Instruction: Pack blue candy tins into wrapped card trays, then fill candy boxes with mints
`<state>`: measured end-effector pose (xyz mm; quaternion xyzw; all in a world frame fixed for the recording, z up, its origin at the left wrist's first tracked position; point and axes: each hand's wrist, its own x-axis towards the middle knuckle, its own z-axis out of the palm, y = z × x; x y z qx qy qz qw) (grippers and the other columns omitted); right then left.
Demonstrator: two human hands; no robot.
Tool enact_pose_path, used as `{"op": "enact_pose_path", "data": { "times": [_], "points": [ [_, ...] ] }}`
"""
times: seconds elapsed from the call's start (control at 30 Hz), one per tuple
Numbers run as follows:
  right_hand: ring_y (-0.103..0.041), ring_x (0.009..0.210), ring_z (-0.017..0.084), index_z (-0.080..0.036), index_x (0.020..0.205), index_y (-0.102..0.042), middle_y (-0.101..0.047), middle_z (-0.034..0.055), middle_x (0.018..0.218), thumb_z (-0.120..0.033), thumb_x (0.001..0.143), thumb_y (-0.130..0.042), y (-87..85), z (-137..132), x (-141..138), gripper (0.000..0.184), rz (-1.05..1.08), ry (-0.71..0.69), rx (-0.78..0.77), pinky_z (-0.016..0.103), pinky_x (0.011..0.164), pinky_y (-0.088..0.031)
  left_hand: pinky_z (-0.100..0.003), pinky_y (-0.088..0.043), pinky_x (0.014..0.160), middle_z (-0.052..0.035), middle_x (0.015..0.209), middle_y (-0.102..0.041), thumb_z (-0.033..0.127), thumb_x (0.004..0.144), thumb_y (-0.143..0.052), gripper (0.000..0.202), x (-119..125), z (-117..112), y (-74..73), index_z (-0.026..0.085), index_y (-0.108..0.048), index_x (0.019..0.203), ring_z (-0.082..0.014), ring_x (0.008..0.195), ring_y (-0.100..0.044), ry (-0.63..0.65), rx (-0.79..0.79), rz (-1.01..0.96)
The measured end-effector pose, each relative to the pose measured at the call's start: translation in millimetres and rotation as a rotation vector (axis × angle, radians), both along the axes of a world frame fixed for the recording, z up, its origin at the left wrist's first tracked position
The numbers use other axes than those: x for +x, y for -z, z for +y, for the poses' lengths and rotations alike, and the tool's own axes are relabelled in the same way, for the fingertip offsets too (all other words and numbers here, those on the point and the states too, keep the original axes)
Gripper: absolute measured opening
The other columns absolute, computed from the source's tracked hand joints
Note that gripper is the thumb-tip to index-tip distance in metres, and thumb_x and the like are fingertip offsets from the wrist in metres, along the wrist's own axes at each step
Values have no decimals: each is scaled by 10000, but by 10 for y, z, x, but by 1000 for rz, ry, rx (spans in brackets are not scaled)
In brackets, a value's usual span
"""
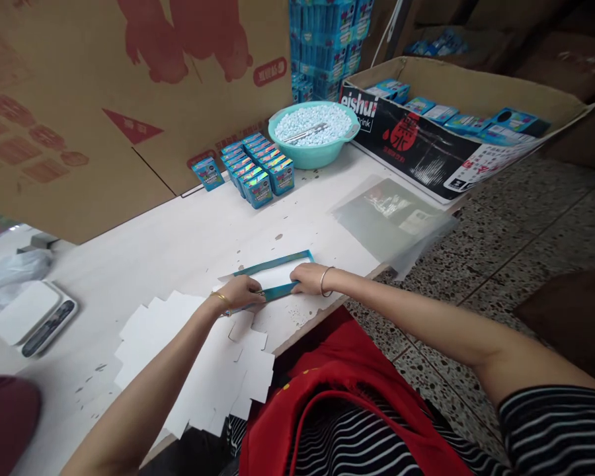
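Observation:
A long shallow cardboard tray [272, 262], blue on its walls and white inside, lies on the table in front of me. My left hand [242, 292] is closed on its near left end, fingers bent over the wall. At the right end, my right hand [307, 276] grips the near wall with the fingertips reaching inside. Flat white unfolded card blanks [198, 370] lie in an overlapping pile below my left forearm. Beyond the tray stand two rows of small blue candy packets [258, 188], with a single packet [207, 173] to their left.
A turquoise basin [311, 157] of pale pellets holds metal tongs. Right of it, an open carton [401, 135] contains blue boxes. Clear plastic sheets [396, 215] overhang the right table edge. A white scale [34, 317] sits left; a big cardboard box [129, 79] stands behind.

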<state>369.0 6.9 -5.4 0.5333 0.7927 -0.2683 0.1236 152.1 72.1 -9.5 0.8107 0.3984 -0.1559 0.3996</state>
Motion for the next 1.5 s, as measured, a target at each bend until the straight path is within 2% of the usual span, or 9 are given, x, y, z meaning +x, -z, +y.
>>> {"op": "enact_pose_path", "data": {
  "times": [0.17,0.4,0.53,0.7,0.8,0.93,1.1,1.27,1.5],
  "points": [
    [-632,838,199,-129,930,-717,-709,112,955,-353,833,-605,-26,161,17,268,-23,-96,-109,254,607,-378,-235,-372,567,31,660,-577,349,686,-638,270,-61,-116,90,194,-618,906,-123,613,-502,-177,-126,-185],
    [-613,760,180,-101,951,-704,-707,100,923,-363,821,-609,-40,246,-4,307,-65,-201,-187,249,584,-366,-256,-411,592,18,620,-574,303,659,-662,175,33,28,-23,161,-604,744,-114,584,-503,-147,-454,-151],
    [-619,841,205,-117,938,-704,-697,108,964,-338,801,-634,-1,241,137,269,-48,-200,-33,265,654,-405,-261,-391,539,26,557,-537,217,661,-629,77,235,-192,-13,164,-574,666,-120,535,-489,-183,-224,-107],
    [-467,1195,308,-102,971,-691,-553,170,1283,-204,798,-615,48,191,513,215,-68,-208,442,390,907,-384,-284,-451,637,-26,799,-571,265,729,-639,136,692,-637,133,157,-593,798,-141,668,-545,-253,107,-215],
    [-346,1303,317,-121,1211,-586,-346,159,1475,-161,784,-620,53,-45,626,429,7,-232,598,445,996,-316,-320,-491,770,-92,1024,-585,285,829,-571,208,693,-663,-2,155,-618,983,-172,824,-597,-49,364,-355],
    [-457,1163,286,-195,1406,-377,-417,150,1415,-311,850,-588,105,-568,452,606,157,-237,648,422,902,-378,-462,-359,1032,-92,1286,-548,64,863,-404,442,259,-433,-310,248,-541,1241,-254,1270,-435,337,699,-289],
    [-517,959,252,-144,1176,-560,-540,173,1215,-590,846,-518,355,-942,98,556,292,-140,674,366,760,-424,-533,-155,1152,-24,1448,-434,43,814,-490,490,-147,-286,-270,289,-564,1231,-242,1426,-206,689,639,-201],
    [-510,856,210,-138,858,-586,-581,120,942,-528,897,-465,531,-923,195,411,429,-58,679,336,745,-440,-560,-170,1151,-30,1277,-603,161,853,-548,279,-92,-423,-93,276,-651,1085,-230,1368,-342,669,575,-311],
    [-496,841,190,-155,914,-588,-580,84,863,-285,965,-415,602,-867,288,223,477,-10,738,319,742,-452,-512,-244,1145,-42,1026,-702,190,902,-461,210,143,-635,-21,215,-668,928,-186,1179,-547,640,509,-420]
  ]
}}
